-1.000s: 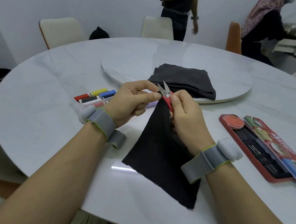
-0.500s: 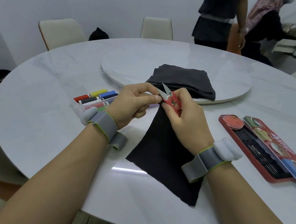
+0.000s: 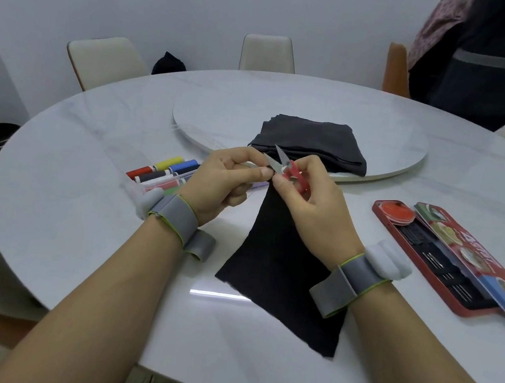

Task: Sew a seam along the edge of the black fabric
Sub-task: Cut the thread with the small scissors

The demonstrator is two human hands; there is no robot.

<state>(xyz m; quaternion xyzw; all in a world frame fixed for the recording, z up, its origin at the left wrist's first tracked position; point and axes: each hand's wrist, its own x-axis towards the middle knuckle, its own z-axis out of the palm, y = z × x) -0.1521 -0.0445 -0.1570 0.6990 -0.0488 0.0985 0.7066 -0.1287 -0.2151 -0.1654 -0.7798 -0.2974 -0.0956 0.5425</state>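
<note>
A black fabric piece (image 3: 278,270) lies on the white round table (image 3: 79,198), its far corner lifted between my hands. My left hand (image 3: 226,181) pinches that top edge with thumb and forefinger. My right hand (image 3: 311,206) grips small red thread snips (image 3: 291,172), whose silver blades stand apart and point up-left just above the pinched edge. No thread or needle can be made out at this size.
A folded stack of dark fabric (image 3: 311,141) sits on the lazy Susan (image 3: 216,120). Coloured thread spools (image 3: 165,173) lie left of my hands. An open red needle kit (image 3: 457,261) lies at right. Chairs ring the table; a person stands far right.
My hands and the fabric corner have sunk slightly toward the table. The snips have tilted further to the left. The standing person has walked from behind the table to the far right.
</note>
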